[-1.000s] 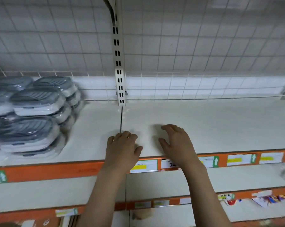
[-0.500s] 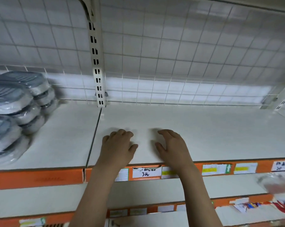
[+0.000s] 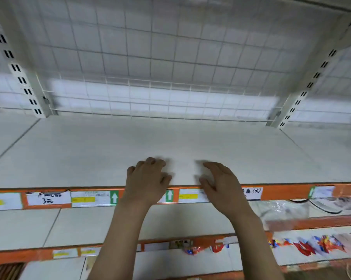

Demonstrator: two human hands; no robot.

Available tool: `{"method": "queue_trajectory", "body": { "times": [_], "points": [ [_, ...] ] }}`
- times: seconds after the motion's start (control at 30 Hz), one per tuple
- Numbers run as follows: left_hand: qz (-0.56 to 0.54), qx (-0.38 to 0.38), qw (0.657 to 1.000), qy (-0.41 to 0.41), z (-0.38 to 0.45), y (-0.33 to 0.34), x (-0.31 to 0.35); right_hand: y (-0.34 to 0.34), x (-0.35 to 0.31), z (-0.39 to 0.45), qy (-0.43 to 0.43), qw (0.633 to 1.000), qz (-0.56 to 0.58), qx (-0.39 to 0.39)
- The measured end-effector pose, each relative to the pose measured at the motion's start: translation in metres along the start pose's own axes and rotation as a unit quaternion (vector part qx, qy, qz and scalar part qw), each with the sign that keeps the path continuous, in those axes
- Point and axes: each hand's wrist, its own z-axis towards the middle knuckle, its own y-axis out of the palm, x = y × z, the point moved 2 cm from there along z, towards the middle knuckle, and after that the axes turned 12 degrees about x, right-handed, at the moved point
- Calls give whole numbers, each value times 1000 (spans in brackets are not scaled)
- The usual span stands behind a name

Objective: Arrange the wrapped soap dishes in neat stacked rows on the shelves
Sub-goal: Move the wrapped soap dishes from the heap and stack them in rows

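Reaching forward, the person had both bare arms stretched over the front edge of the white shelf (image 3: pixel 190 142). The left hand (image 3: pixel 147 178) lay palm down near the edge, its fingers loosely bent and its thumb out to the side, gripping nothing. The right hand (image 3: pixel 219 179) sat just beside it, apart by a small gap, fingers relaxed and slightly curved, also holding nothing; whether the fingertips pressed the board or hung just over it I could not tell.

None of the wrapped soap dishes showed anywhere in this view, so I could say nothing of their look or place. The shelf board was pale and plain, backed by a white wire grid (image 3: pixel 170 67) and flanked by two slotted uprights (image 3: pixel 27 85). Along its front ran an orange strip (image 3: pixel 281 191) carrying white price labels (image 3: pixel 94 198), some with yellow bars and green arrow tags, one with handwriting.

On the shelf below, to the right, lay something in clear plastic wrap (image 3: pixel 320 205), blurred. Lower still were bright red and blue packets (image 3: pixel 316 245), also blurred.
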Motion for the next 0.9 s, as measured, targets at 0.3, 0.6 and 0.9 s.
{"method": "queue_trajectory", "body": {
  "times": [0.3, 0.6, 0.9],
  "points": [
    [48, 5, 999, 13, 5, 27, 82, -36, 73, 7, 0, 999, 42, 25],
    [9, 6, 1000, 2, 37, 46, 97, -31, 101, 40, -14, 1000, 21, -7],
    [12, -23, 1000, -10, 46, 82, 166, -57, 175, 44, -18, 999, 41, -4]
  ]
}}
